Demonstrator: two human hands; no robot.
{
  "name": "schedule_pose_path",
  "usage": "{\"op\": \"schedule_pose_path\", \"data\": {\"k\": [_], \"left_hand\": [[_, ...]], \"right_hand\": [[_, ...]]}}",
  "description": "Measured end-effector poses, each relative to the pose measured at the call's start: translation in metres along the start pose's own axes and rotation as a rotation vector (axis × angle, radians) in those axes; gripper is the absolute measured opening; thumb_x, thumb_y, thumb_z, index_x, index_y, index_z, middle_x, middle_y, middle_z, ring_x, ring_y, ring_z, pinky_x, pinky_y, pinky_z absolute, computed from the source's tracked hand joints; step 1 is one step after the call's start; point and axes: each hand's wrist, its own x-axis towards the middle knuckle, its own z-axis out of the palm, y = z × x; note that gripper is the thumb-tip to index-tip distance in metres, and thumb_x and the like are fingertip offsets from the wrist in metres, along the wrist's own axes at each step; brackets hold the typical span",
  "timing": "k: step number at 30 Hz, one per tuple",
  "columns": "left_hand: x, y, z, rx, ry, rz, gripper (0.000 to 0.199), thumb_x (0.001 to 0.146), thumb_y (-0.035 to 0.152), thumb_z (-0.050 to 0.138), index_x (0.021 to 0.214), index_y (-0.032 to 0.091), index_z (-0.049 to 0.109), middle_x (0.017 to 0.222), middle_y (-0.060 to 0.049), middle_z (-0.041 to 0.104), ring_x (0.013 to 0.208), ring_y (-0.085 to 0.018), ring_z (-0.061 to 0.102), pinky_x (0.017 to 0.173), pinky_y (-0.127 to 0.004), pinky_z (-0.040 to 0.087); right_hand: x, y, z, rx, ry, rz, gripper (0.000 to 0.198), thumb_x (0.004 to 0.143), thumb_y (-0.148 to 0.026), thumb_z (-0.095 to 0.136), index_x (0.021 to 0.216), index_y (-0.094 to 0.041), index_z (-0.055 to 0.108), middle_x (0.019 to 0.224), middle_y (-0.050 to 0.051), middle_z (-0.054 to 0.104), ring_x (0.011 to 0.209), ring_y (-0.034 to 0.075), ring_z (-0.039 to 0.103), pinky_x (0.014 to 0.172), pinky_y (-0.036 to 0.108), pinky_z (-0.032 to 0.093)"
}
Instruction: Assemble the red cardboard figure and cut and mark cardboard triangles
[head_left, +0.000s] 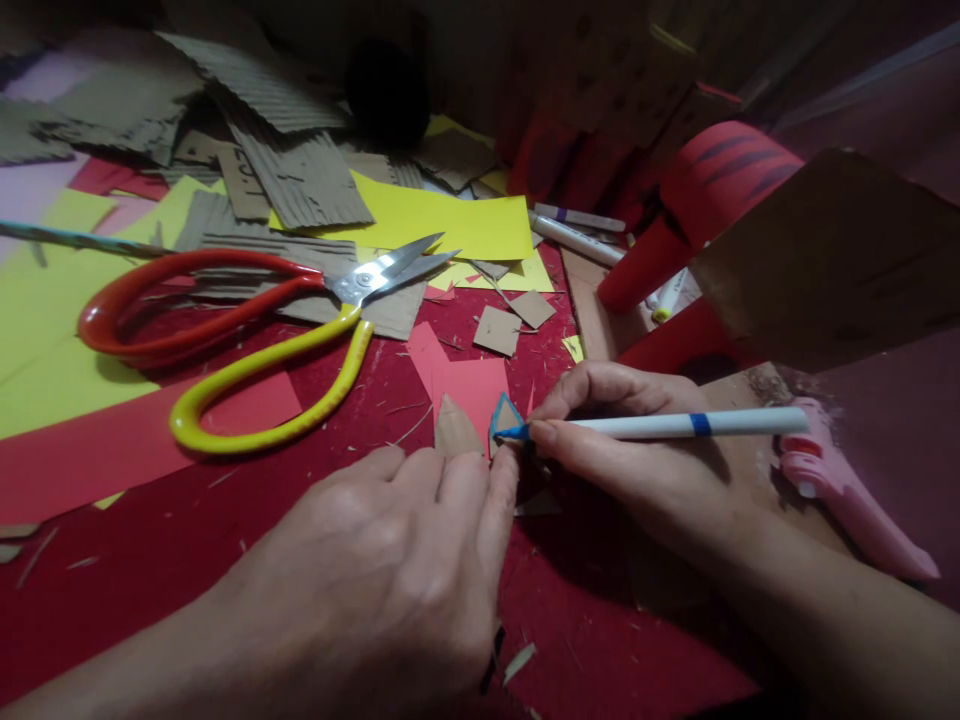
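Observation:
In my right hand (622, 440) is a white felt-tip marker (645, 427) with a blue band, gripped like a pen. Its blue tip touches a small pointed cardboard piece (505, 412) that has a blue line along its edges. My left hand (420, 540) lies palm down with bent fingers close together, pressing at the base of that piece. By its fingertips a second, plain pointed cardboard piece (456, 428) rests partly over red paper (474, 385). The lower parts of both pieces are hidden by my fingers.
Scissors (364, 283) with red and yellow handles lie partly open at left. Corrugated cardboard scraps (300, 180) and yellow paper (450, 220) are piled behind. Red tubes and a cardboard flap (832, 250) stand at right, near a pink tool (855, 500).

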Motion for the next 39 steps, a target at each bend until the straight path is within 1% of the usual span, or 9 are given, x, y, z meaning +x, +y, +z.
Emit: {"op": "schedule_pose_path", "data": {"k": [3,8,11,15,18,24,29,34,39], "left_hand": [[0.001,0.000,-0.001,0.033,0.082,-0.027,0.045,0.086,0.019,0.045,0.121,-0.004,0.062,0.085,-0.023,0.074,0.065,-0.034,0.069,0.047,-0.042,0.052],[-0.001,-0.002,-0.006,0.021,-0.014,-0.004,0.050,0.092,0.024,0.045,0.132,-0.003,0.056,0.090,-0.019,0.075,0.069,-0.029,0.068,0.058,-0.041,0.055],[-0.003,-0.006,-0.009,-0.012,0.079,-0.086,0.049,0.094,0.026,0.041,0.131,-0.004,0.054,0.088,-0.018,0.073,0.071,-0.030,0.067,0.057,-0.041,0.051],[-0.004,-0.016,-0.011,-0.039,0.090,-0.196,0.024,0.092,0.014,0.043,0.102,0.013,0.064,0.070,-0.003,0.059,0.057,-0.019,0.053,0.046,-0.031,0.032],[-0.005,-0.022,-0.006,-0.138,0.062,-0.217,0.018,0.093,0.015,0.042,0.084,0.021,0.057,0.065,0.001,0.048,0.050,-0.016,0.043,0.045,-0.033,0.022],[-0.008,-0.025,0.005,-0.145,-0.037,-0.252,0.018,0.090,0.010,0.040,0.090,0.022,0.055,0.068,0.000,0.053,0.052,-0.020,0.050,0.049,-0.035,0.024],[0.000,-0.028,-0.003,-0.148,-0.079,-0.241,0.027,0.086,0.005,0.035,0.084,0.020,0.056,0.062,-0.001,0.056,0.047,-0.020,0.054,0.045,-0.035,0.025],[-0.001,-0.031,-0.006,-0.103,-0.081,-0.273,0.028,0.085,0.006,0.034,0.077,0.021,0.055,0.057,-0.001,0.054,0.040,-0.018,0.048,0.042,-0.033,0.023],[-0.003,-0.034,-0.004,-0.213,0.011,-0.316,0.023,0.093,0.012,0.036,0.082,0.021,0.054,0.060,0.003,0.054,0.041,-0.013,0.046,0.041,-0.029,0.029]], "right_hand": [[-0.001,0.001,0.000,0.014,0.030,0.000,0.010,0.073,-0.017,0.076,0.068,-0.019,0.067,0.060,-0.001,0.069,0.051,0.011,0.063,0.043,0.017,0.046],[-0.003,0.005,0.000,0.100,0.131,-0.034,0.014,0.078,-0.026,0.078,0.073,-0.020,0.067,0.061,-0.001,0.069,0.049,0.012,0.062,0.043,0.019,0.046],[-0.002,0.009,0.003,0.152,0.165,-0.100,0.012,0.082,-0.028,0.076,0.079,-0.021,0.068,0.064,0.000,0.069,0.054,0.012,0.064,0.045,0.019,0.048],[-0.003,0.013,0.004,0.083,0.150,-0.203,0.008,0.087,-0.030,0.071,0.086,-0.022,0.069,0.068,0.000,0.069,0.058,0.013,0.065,0.051,0.022,0.050],[-0.004,0.017,0.001,-0.075,0.071,-0.300,0.010,0.085,-0.023,0.071,0.095,-0.021,0.067,0.081,0.002,0.070,0.068,0.014,0.066,0.060,0.025,0.053],[-0.001,0.026,-0.003,-0.300,-0.037,-0.476,0.030,0.082,-0.018,0.071,0.110,-0.021,0.060,0.090,0.002,0.065,0.078,0.016,0.062,0.073,0.030,0.054],[0.003,0.037,-0.005,-0.324,-0.066,-0.504,0.040,0.083,-0.011,0.068,0.118,-0.025,0.057,0.100,0.002,0.066,0.086,0.016,0.065,0.078,0.030,0.054],[0.004,0.036,-0.001,-0.232,-0.075,-0.477,0.032,0.085,-0.012,0.067,0.114,-0.025,0.059,0.101,0.002,0.068,0.089,0.015,0.068,0.078,0.028,0.055],[0.006,0.031,0.004,-0.229,-0.039,-0.502,0.021,0.088,-0.021,0.071,0.107,-0.024,0.063,0.097,0.002,0.070,0.088,0.016,0.067,0.084,0.033,0.056]]}}
